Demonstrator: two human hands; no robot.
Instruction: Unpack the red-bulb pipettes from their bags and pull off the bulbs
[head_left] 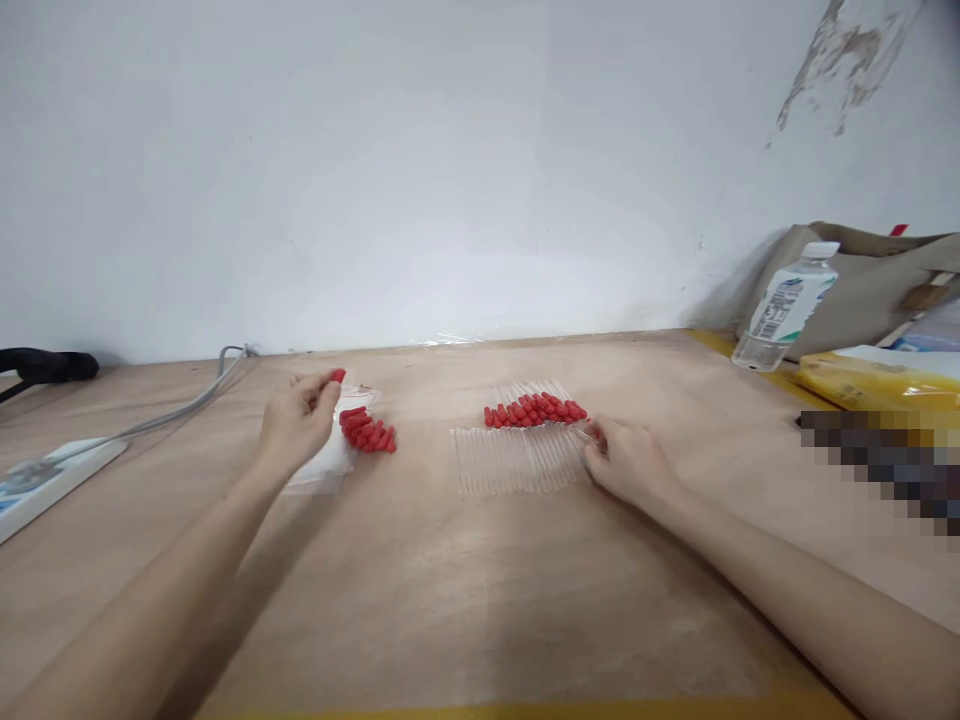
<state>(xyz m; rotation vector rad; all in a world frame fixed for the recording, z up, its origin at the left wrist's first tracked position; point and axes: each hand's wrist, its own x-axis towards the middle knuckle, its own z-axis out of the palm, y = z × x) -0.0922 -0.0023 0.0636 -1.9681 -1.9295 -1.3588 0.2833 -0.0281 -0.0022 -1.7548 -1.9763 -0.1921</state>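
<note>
My left hand (298, 418) pinches a small red cap (337, 376) between thumb and fingertip, just above a pile of loose red caps (367, 430) lying on a clear plastic bag (330, 462). My right hand (626, 462) rests on the wooden table (480, 590) at the right end of a row of clear tubes (517, 460), its fingers closed on one clear tube (581, 433). Behind that row lies a row of tubes with red caps (534, 410) fitted.
A water bottle (787, 305) leans against a beige bag (877, 275) at the far right, with a yellow packet (877, 380) in front. A white power strip (52, 478) and grey cable (187, 400) lie at the left. A white wall stands behind.
</note>
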